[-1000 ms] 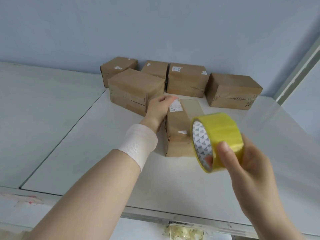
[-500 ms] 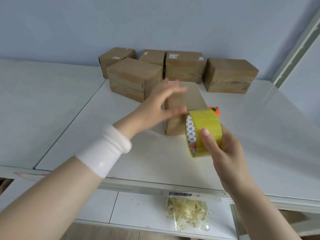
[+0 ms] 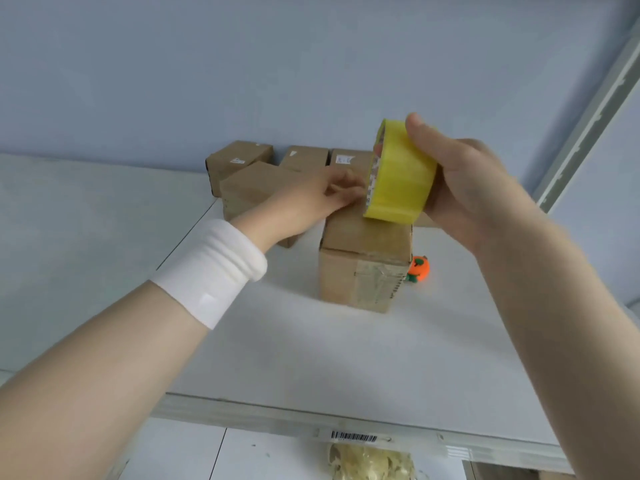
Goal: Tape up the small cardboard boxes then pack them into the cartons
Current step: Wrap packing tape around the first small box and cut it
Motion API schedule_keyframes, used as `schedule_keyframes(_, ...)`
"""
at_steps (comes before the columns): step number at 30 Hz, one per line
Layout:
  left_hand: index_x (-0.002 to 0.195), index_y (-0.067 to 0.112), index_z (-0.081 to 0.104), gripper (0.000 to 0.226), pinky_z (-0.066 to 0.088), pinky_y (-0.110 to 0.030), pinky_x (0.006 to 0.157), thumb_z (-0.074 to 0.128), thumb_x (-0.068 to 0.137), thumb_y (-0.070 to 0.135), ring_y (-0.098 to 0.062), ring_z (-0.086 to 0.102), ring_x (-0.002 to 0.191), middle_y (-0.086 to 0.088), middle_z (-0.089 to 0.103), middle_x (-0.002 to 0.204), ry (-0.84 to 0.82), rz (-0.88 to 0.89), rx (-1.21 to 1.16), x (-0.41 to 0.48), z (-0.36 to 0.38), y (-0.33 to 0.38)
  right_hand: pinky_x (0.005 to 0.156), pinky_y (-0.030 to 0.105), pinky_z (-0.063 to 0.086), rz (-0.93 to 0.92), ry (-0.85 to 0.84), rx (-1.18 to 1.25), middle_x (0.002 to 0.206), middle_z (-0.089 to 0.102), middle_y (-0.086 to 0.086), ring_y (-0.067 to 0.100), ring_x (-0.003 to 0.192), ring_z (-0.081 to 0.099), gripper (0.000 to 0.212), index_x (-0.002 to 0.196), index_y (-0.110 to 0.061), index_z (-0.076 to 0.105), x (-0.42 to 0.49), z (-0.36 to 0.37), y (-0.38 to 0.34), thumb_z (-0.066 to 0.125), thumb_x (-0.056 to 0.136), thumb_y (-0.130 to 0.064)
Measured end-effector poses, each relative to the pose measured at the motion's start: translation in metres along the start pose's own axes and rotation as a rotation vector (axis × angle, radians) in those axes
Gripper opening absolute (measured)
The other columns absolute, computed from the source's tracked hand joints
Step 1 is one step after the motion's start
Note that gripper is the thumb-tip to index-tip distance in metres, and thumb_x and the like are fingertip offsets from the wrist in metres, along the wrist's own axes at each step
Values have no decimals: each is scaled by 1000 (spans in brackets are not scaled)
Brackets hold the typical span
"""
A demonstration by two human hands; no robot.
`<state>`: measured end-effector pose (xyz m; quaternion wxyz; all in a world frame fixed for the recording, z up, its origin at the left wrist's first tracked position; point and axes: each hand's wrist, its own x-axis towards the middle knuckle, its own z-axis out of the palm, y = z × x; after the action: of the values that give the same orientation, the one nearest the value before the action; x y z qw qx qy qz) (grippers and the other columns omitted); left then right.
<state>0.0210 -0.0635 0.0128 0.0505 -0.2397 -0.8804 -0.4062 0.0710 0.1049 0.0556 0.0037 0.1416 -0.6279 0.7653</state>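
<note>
A small brown cardboard box (image 3: 360, 265) stands on the white table (image 3: 311, 358), with old clear tape across its near face. My right hand (image 3: 460, 188) grips a yellow roll of tape (image 3: 398, 178) just above the box's far top edge. My left hand (image 3: 322, 199), with a white wristband on the wrist, reaches in from the left and touches the roll's edge over the box top. Whether its fingers pinch the tape end is blurred.
Several more brown boxes (image 3: 252, 188) crowd the back of the table against the blue wall. A small orange pumpkin-shaped object (image 3: 419, 268) lies right of the box. A bag of clear scraps (image 3: 370, 462) sits below the table's front edge.
My right hand has lifted the tape roll up over the box's far end. My left hand has moved from the box's side to the roll's edge. The view has tilted down.
</note>
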Motion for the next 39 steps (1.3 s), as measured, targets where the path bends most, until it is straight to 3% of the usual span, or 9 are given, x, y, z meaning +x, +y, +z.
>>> schedule_keyframes(3, 143, 14, 34, 63, 30, -30, 112, 55, 88, 40, -8, 35, 135, 3, 39, 147, -144, 12, -83, -1, 2, -9, 80, 40, 56, 33, 112, -164, 77, 74, 0, 19, 79, 71, 44, 69, -10, 73, 19, -4, 7, 52, 93, -40)
schedule_keyframes(6, 149, 17, 15, 96, 17, -13, 112, 70, 74, 41, 0, 22, 135, 8, 25, 150, -192, 57, -20, -6, 15, -28, 81, 38, 55, 29, 238, -241, 72, 74, -3, 17, 76, 71, 43, 76, -15, 67, 30, -7, 14, 46, 94, -47)
schedule_keyframes(8, 148, 26, 18, 100, 21, -6, 106, 79, 70, 35, 5, 28, 126, 14, 31, 137, -131, 60, -55, -7, 24, -39, 79, 35, 55, 1, 235, -251, 70, 73, -5, 14, 72, 70, 39, 78, -16, 66, 31, -4, 21, 46, 95, -46)
schedule_keyframes(13, 115, 77, 23, 83, 28, -20, 107, 75, 55, 54, 7, 36, 122, 31, 34, 121, -22, 50, -161, -5, 34, -41, 66, 15, 42, -146, 207, -430, 91, 71, -2, 3, 77, 62, 17, 96, -16, 61, 15, 3, 48, 50, 96, -30)
schedule_keyframes(18, 145, 33, 24, 106, 30, -32, 112, 74, 54, 58, -2, 34, 129, 12, 34, 133, -59, 5, -157, -5, 32, -45, 62, 23, 51, -282, 215, -374, 80, 73, 3, 15, 74, 67, 26, 87, -13, 64, -24, 9, 40, 53, 89, -37)
schedule_keyframes(21, 145, 33, 24, 100, 27, -35, 114, 79, 62, 44, -5, 30, 132, 10, 32, 132, -58, 15, -171, -9, 34, -43, 53, 16, 47, -293, 165, -266, 66, 71, -6, 7, 60, 65, 23, 83, -19, 63, -56, 8, 43, 55, 85, -41)
schedule_keyframes(29, 144, 39, 20, 96, 27, -35, 115, 79, 68, 30, -5, 29, 136, 6, 27, 147, -61, 33, -385, -19, 38, -45, 77, 23, 46, -402, 63, -299, 89, 68, -6, 12, 86, 62, 19, 98, -28, 60, -81, 2, 73, 54, 85, -41)
schedule_keyframes(36, 113, 33, 53, 33, 23, -36, 115, 59, 80, 38, 6, 27, 135, 37, 44, 124, 232, 98, -498, -17, 57, -34, 63, 22, 48, -411, 164, -264, 68, 67, -1, 15, 66, 63, 33, 87, -9, 57, -40, 5, 43, 51, 87, -41)
schedule_keyframes(39, 94, 34, 59, 19, 36, -38, 106, 59, 80, 46, -9, 48, 123, 7, 58, 123, 324, -36, -646, -7, 65, -24, 60, 25, 53, -336, 186, -152, 65, 68, -3, 12, 63, 65, 27, 89, -7, 57, -7, 3, 31, 50, 92, -33)
